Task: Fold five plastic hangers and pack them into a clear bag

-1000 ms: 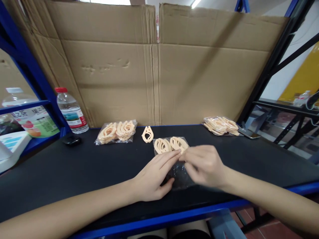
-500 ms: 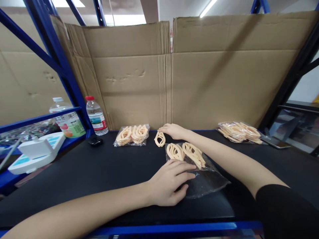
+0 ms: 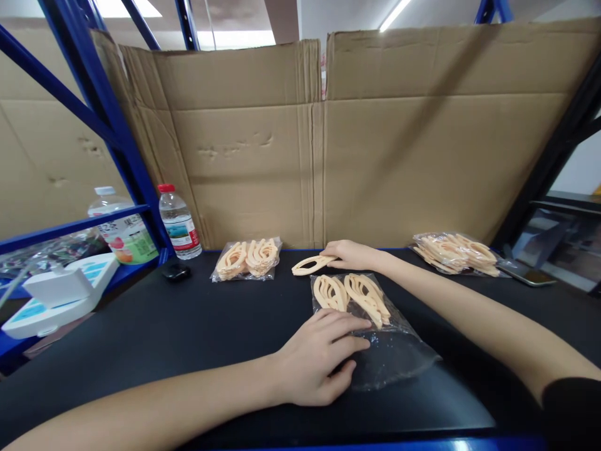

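Note:
My left hand (image 3: 319,357) lies on the black table with its fingers spread, pressing down the near edge of a clear plastic bag (image 3: 375,326). The bag holds peach-coloured plastic pieces (image 3: 352,294) in two small stacks. My right hand (image 3: 352,254) is stretched out past the bag and pinches one loose peach piece (image 3: 310,264), which sits tilted just above the table.
A filled bag of the same pieces (image 3: 246,258) lies at the back left, another filled bag (image 3: 453,252) at the back right beside a phone (image 3: 530,274). A water bottle (image 3: 178,220), a small black object (image 3: 174,271) and cardboard sheets (image 3: 300,144) stand behind.
My right hand left the bag's opening, reached to the loose piece behind it and took hold of it; the piece now sits tilted and turned. My left hand stayed on the bag.

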The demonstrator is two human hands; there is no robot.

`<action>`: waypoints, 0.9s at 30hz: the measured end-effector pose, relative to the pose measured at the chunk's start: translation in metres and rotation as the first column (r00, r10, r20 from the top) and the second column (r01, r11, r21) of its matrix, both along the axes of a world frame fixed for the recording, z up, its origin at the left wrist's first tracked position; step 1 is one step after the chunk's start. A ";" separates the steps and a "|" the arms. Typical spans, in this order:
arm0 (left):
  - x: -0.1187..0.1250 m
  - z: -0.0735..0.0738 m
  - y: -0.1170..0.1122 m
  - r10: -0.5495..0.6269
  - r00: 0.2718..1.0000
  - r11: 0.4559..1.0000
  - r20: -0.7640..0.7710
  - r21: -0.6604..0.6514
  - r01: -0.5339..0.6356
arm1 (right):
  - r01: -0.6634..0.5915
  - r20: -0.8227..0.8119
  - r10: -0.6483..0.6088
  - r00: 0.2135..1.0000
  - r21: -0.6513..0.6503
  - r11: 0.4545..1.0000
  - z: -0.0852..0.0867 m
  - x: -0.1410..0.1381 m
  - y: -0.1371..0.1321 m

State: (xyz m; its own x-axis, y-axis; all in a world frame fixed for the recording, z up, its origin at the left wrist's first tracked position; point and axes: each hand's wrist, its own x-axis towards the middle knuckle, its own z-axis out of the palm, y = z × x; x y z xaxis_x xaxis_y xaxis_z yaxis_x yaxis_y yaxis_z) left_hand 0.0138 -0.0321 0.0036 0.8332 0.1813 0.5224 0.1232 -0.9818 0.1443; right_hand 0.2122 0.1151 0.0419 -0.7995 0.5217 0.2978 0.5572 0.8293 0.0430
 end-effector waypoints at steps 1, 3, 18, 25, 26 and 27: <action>0.000 0.000 0.000 0.003 1.000 1.000 -0.003 -0.006 -0.003 | 0.017 -0.042 -0.017 0.999 0.009 1.000 0.002 0.011 -0.010; 0.000 0.000 0.000 0.012 1.000 1.000 -0.004 -0.022 -0.012 | 0.071 -0.133 -0.066 0.989 0.033 0.997 0.006 0.031 -0.033; 0.003 -0.001 0.000 0.030 0.999 0.999 0.019 -0.044 -0.029 | 0.391 -0.440 -0.238 0.866 0.300 0.870 0.037 0.066 -0.262; 0.003 -0.003 -0.001 0.060 0.996 0.998 0.070 -0.006 -0.060 | 0.342 -0.378 -0.207 0.902 0.336 0.877 0.019 0.040 -0.272; 0.002 -0.004 -0.001 0.068 0.995 0.998 0.070 -0.005 -0.068 | 0.349 -0.386 -0.210 0.898 0.338 0.874 0.018 0.040 -0.272; 0.002 -0.004 -0.001 0.078 0.994 0.997 0.070 -0.005 -0.078 | 0.359 -0.394 -0.215 0.894 0.343 0.868 0.017 0.040 -0.272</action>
